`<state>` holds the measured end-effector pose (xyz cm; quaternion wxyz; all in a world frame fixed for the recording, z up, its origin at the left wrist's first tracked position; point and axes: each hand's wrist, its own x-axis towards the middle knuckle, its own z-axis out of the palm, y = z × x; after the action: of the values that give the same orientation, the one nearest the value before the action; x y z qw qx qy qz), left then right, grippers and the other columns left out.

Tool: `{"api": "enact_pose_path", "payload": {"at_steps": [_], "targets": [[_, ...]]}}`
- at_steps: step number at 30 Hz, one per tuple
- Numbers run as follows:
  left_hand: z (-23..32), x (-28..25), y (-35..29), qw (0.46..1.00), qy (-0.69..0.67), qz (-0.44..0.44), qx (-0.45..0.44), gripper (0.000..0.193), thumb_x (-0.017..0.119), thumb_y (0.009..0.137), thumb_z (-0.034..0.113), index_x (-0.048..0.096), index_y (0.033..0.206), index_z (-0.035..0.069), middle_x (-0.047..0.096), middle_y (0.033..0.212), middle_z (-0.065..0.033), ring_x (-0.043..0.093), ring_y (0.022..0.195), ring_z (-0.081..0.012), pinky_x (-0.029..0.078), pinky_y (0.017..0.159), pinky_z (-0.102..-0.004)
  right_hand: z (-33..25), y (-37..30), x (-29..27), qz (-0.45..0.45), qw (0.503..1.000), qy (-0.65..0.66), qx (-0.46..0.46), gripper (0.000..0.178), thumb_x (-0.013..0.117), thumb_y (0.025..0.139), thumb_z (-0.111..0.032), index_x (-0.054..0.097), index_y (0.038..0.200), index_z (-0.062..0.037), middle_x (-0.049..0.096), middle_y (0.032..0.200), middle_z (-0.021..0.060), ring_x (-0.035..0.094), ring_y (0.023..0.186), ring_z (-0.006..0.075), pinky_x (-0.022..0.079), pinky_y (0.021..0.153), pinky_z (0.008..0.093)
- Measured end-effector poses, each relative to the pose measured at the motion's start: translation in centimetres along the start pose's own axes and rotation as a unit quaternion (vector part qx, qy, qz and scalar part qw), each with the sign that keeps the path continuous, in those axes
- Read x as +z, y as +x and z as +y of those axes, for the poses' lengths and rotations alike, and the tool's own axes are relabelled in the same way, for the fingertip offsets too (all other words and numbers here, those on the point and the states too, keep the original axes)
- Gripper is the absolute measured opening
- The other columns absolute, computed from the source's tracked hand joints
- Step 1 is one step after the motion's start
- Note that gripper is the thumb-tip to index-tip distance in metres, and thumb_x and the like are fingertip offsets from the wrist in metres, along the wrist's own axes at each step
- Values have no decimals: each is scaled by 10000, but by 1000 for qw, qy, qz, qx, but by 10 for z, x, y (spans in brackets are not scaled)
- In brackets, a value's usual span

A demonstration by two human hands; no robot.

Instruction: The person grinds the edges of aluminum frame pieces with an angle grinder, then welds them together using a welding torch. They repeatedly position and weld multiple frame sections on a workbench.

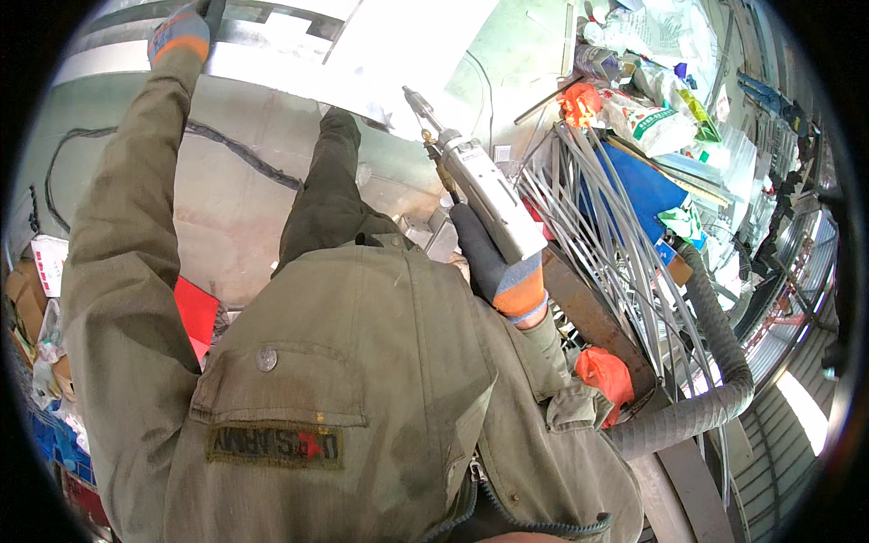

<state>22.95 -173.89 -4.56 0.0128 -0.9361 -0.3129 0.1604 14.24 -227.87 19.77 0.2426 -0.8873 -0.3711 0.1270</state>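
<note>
One silver, cylindrical metal tool (495,195) is at the person's right, its narrow tip forward, gripped by one dark-and-orange gloved right hand (486,258). One grey-and-orange gloved left hand (179,38) meets one dark, narrow bar (214,18); whether its fingers are closed cannot be told.

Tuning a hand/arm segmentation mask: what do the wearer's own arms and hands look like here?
Left grip: grey-blue fabric glove with an orange band. Right grip: dark charcoal fabric glove, orange band, pale-blue cuff edge. Both arms: long olive-drab cloth sleeves, creased, left and right. No markings or cables visible on the sleeves.
</note>
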Motion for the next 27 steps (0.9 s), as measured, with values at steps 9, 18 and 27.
{"api": "enact_pose_path", "payload": {"at_steps": [9, 18, 27], "targets": [[-5, 12, 12, 998, -22, 15, -51, 536, 400, 1120, 352, 772, 1414, 100, 730, 1494, -173, 679, 1388, -420, 532, 1151, -501, -16, 1, 41, 48, 973, 157, 162, 302, 842, 978, -114, 782, 1251, 0, 778, 1103, 215, 783, 912, 383, 607, 769, 452], [15, -14, -20, 956, -187, 206, 88, 566, 559, 1064, 522, 824, 912, 45, 807, 858, -233, 771, 826, -448, 604, 786, -562, -31, 24, 49, 28, 949, 187, 251, 346, 805, 1033, -124, 752, 1330, 44, 815, 1204, 164, 774, 1057, 230, 600, 950, 369], [23, -45, -54, 967, -182, 170, 46, 405, 649, 1083, 454, 849, 1079, 102, 816, 1049, -197, 768, 1025, -426, 596, 925, -533, -27, 32, 56, 4, 938, 206, 279, 288, 797, 1046, -131, 765, 1274, 41, 797, 1031, 111, 735, 904, 171, 593, 798, 333]]}}
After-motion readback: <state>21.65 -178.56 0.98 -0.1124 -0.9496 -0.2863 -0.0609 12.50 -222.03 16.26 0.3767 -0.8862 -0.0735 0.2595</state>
